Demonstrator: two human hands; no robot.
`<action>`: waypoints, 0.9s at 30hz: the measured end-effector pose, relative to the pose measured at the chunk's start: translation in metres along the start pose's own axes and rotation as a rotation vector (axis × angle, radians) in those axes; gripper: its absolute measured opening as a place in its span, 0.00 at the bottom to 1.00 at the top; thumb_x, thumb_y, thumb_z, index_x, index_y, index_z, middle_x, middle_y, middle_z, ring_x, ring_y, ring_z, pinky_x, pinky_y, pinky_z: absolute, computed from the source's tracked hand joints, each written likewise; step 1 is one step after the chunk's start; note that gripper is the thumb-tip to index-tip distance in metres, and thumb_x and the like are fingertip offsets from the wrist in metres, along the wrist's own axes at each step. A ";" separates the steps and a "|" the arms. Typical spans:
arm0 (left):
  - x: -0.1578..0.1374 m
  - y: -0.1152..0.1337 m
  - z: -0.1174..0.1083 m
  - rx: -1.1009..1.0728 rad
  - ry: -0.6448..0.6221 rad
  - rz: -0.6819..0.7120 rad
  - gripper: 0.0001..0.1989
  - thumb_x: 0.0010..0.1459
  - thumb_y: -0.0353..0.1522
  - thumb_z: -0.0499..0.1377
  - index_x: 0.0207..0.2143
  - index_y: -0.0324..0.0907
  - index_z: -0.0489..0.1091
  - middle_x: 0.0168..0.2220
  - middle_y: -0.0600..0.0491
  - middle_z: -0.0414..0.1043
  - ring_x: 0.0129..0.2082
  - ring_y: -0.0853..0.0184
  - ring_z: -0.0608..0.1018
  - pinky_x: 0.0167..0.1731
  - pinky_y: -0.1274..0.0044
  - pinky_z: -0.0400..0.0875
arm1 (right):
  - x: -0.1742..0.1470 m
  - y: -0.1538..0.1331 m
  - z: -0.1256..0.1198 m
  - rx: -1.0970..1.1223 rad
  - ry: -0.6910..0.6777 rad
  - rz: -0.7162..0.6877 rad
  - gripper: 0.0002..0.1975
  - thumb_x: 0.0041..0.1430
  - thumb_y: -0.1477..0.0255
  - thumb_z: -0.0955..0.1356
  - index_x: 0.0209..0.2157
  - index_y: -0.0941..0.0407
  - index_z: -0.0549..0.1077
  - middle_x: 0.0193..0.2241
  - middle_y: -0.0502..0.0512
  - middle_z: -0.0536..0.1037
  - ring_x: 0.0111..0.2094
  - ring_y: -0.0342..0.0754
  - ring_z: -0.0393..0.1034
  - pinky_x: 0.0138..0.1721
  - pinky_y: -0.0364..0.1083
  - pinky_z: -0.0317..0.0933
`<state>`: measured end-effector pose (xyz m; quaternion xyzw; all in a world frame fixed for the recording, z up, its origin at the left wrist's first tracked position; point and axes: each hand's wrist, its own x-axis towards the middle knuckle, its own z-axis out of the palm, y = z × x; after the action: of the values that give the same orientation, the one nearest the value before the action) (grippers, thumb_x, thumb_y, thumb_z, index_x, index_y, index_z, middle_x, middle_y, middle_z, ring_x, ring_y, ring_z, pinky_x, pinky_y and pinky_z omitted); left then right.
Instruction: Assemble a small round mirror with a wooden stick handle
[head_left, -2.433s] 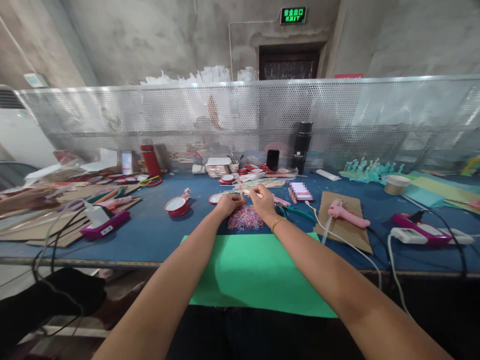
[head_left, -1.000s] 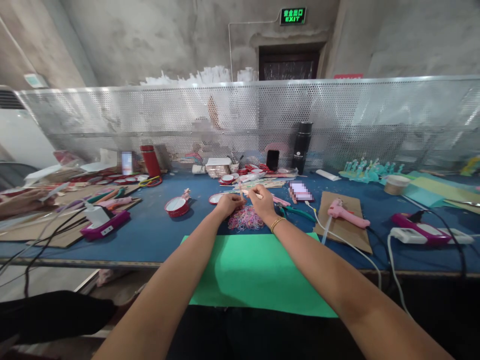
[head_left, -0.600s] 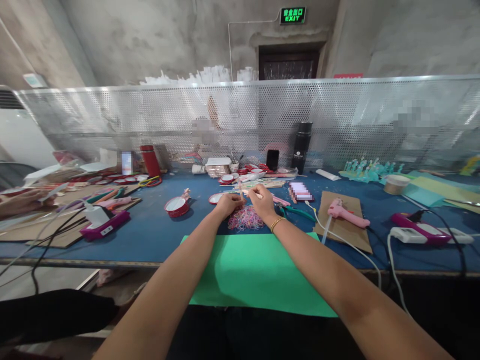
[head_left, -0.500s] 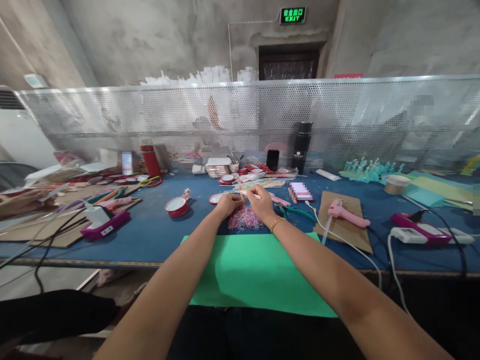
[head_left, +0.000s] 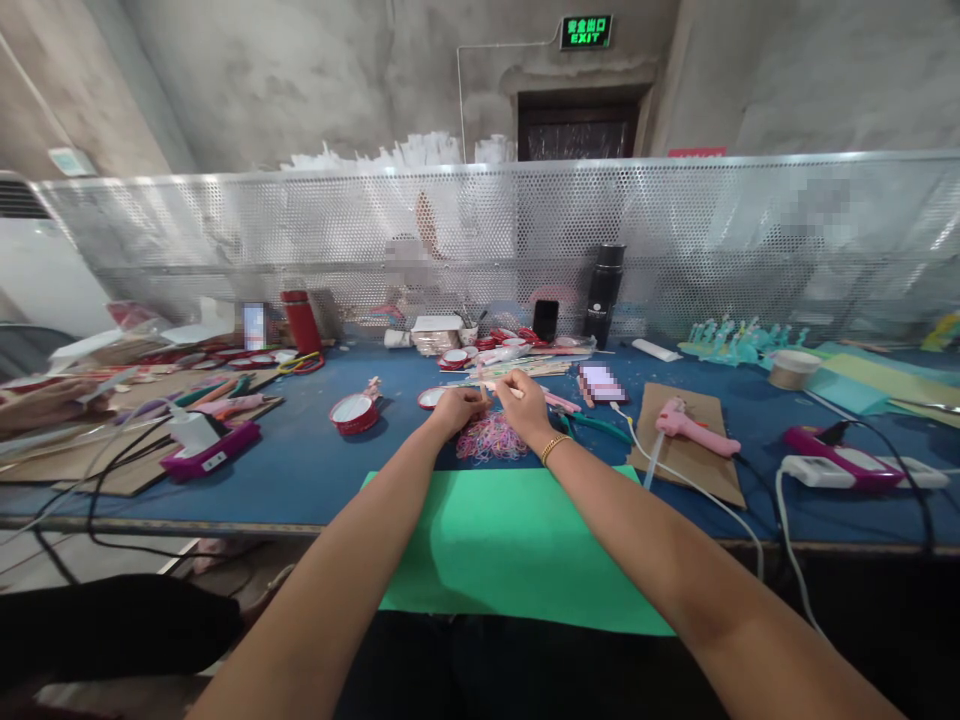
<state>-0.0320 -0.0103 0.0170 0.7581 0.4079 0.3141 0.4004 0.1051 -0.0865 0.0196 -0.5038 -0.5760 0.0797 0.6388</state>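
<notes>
Both hands meet just above a heap of thin pink, purple and white loops [head_left: 491, 440] that look like small rubber bands. My left hand [head_left: 457, 408] is closed, its fingertips pinched close to a small pale piece that I cannot make out. My right hand [head_left: 526, 408], with a gold bracelet [head_left: 555, 448] at the wrist, is closed around a slim, pale, stick-like thing [head_left: 512, 391] whose kind is unclear. A green sheet [head_left: 517, 540] lies at the front edge of the table, beneath my forearms.
Left of my hands is a red round tin [head_left: 354, 413]. To the right are green-handled pliers [head_left: 600, 427], a phone [head_left: 602, 383], and a pink glue gun [head_left: 697, 428] on cardboard [head_left: 720, 478]. A black flask [head_left: 604, 295] stands behind. Another person's hand [head_left: 34, 405] is at far left.
My hands stay in almost the same place and pose. At lower left, the black cables have shifted and hang differently over the table edge.
</notes>
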 end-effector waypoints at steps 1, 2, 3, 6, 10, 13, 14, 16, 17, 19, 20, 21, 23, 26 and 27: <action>0.000 -0.001 0.000 -0.005 -0.001 0.001 0.17 0.39 0.44 0.64 0.19 0.37 0.70 0.17 0.57 0.65 0.18 0.74 0.64 0.20 0.80 0.56 | 0.000 0.000 -0.001 -0.006 0.015 0.015 0.08 0.54 0.67 0.61 0.23 0.53 0.66 0.24 0.48 0.72 0.29 0.46 0.65 0.34 0.43 0.58; 0.001 -0.001 0.000 -0.009 0.002 0.002 0.17 0.39 0.44 0.64 0.20 0.37 0.71 0.17 0.57 0.65 0.18 0.74 0.64 0.20 0.80 0.56 | 0.001 0.000 -0.001 -0.010 0.030 0.027 0.08 0.54 0.67 0.62 0.23 0.53 0.66 0.24 0.48 0.72 0.29 0.46 0.64 0.34 0.44 0.58; 0.000 -0.001 -0.001 -0.013 0.005 0.004 0.17 0.39 0.43 0.64 0.20 0.37 0.71 0.17 0.57 0.65 0.18 0.74 0.64 0.20 0.80 0.57 | 0.001 0.000 -0.002 -0.011 0.039 0.033 0.08 0.53 0.67 0.62 0.23 0.53 0.66 0.24 0.48 0.72 0.29 0.46 0.64 0.34 0.44 0.58; -0.001 0.001 0.000 -0.017 0.010 0.007 0.17 0.38 0.44 0.64 0.20 0.37 0.70 0.16 0.58 0.64 0.18 0.74 0.64 0.20 0.80 0.56 | 0.001 0.000 -0.001 0.008 0.019 0.022 0.08 0.53 0.67 0.62 0.23 0.54 0.66 0.24 0.48 0.72 0.28 0.45 0.64 0.33 0.43 0.57; -0.003 0.003 0.000 -0.021 0.022 0.001 0.18 0.37 0.44 0.65 0.19 0.37 0.69 0.16 0.58 0.64 0.18 0.75 0.62 0.19 0.80 0.55 | 0.000 0.001 0.001 0.018 -0.020 -0.001 0.08 0.53 0.67 0.62 0.23 0.53 0.66 0.23 0.47 0.71 0.28 0.45 0.64 0.32 0.43 0.57; -0.002 0.002 0.000 -0.004 0.032 -0.010 0.18 0.37 0.44 0.65 0.20 0.37 0.70 0.16 0.58 0.64 0.18 0.75 0.62 0.19 0.80 0.55 | 0.001 0.003 0.001 0.000 0.022 0.033 0.08 0.53 0.67 0.62 0.24 0.53 0.67 0.23 0.48 0.72 0.28 0.46 0.64 0.32 0.43 0.57; -0.002 0.002 0.000 0.003 0.032 -0.012 0.18 0.37 0.44 0.65 0.21 0.37 0.71 0.16 0.58 0.65 0.18 0.75 0.63 0.19 0.80 0.55 | 0.001 0.004 0.001 -0.004 0.038 0.044 0.08 0.53 0.67 0.62 0.24 0.53 0.67 0.24 0.48 0.72 0.29 0.46 0.65 0.32 0.43 0.58; -0.003 0.002 -0.001 0.009 0.028 -0.012 0.18 0.38 0.44 0.65 0.21 0.37 0.71 0.16 0.58 0.65 0.18 0.75 0.63 0.19 0.80 0.55 | 0.001 0.005 0.001 -0.004 0.050 0.045 0.08 0.53 0.67 0.62 0.24 0.53 0.67 0.24 0.48 0.72 0.29 0.46 0.65 0.33 0.44 0.58; -0.003 0.002 0.000 0.008 0.028 -0.010 0.18 0.38 0.45 0.64 0.21 0.37 0.71 0.16 0.58 0.64 0.18 0.75 0.63 0.19 0.80 0.55 | 0.001 0.004 0.001 0.001 0.042 0.035 0.08 0.53 0.67 0.62 0.24 0.53 0.67 0.24 0.48 0.72 0.29 0.46 0.65 0.32 0.43 0.57; -0.003 0.002 0.000 0.005 0.029 -0.005 0.18 0.38 0.45 0.64 0.20 0.37 0.70 0.16 0.58 0.63 0.18 0.75 0.62 0.20 0.80 0.55 | 0.000 0.003 0.002 0.011 0.007 0.005 0.08 0.53 0.67 0.62 0.23 0.54 0.66 0.23 0.48 0.72 0.28 0.45 0.64 0.32 0.43 0.57; -0.003 0.002 0.000 0.004 0.026 -0.001 0.18 0.38 0.45 0.64 0.20 0.37 0.69 0.16 0.58 0.63 0.18 0.75 0.62 0.20 0.80 0.54 | 0.000 0.003 0.002 0.014 -0.013 -0.007 0.08 0.53 0.67 0.62 0.23 0.54 0.66 0.23 0.47 0.71 0.28 0.45 0.65 0.32 0.43 0.57; -0.002 0.002 0.000 0.004 0.025 0.002 0.18 0.38 0.44 0.64 0.20 0.37 0.69 0.16 0.58 0.63 0.18 0.75 0.62 0.20 0.80 0.54 | 0.000 0.002 0.002 0.014 -0.028 -0.014 0.08 0.53 0.67 0.62 0.23 0.54 0.66 0.23 0.47 0.71 0.28 0.45 0.65 0.32 0.43 0.57; -0.002 0.001 0.000 0.008 0.025 0.000 0.18 0.38 0.44 0.64 0.20 0.37 0.69 0.16 0.59 0.62 0.18 0.75 0.62 0.20 0.81 0.54 | 0.000 0.003 0.002 0.006 -0.029 -0.002 0.08 0.53 0.67 0.62 0.23 0.54 0.66 0.23 0.47 0.72 0.28 0.45 0.65 0.32 0.43 0.57; -0.001 0.000 -0.001 0.016 0.016 0.002 0.17 0.39 0.43 0.63 0.20 0.37 0.70 0.16 0.58 0.63 0.18 0.75 0.63 0.20 0.80 0.55 | 0.000 0.004 0.001 -0.010 0.014 0.040 0.08 0.53 0.67 0.62 0.24 0.54 0.67 0.24 0.48 0.72 0.29 0.46 0.65 0.32 0.43 0.57; 0.000 -0.001 -0.001 0.017 0.011 0.003 0.16 0.40 0.42 0.63 0.20 0.37 0.70 0.16 0.58 0.64 0.18 0.75 0.63 0.20 0.80 0.55 | 0.001 0.005 0.000 -0.011 0.031 0.047 0.08 0.53 0.67 0.62 0.24 0.53 0.67 0.24 0.48 0.72 0.29 0.46 0.65 0.33 0.43 0.57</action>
<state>-0.0331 -0.0101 0.0169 0.7603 0.4116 0.3155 0.3911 0.1074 -0.0838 0.0165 -0.5220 -0.5545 0.0839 0.6427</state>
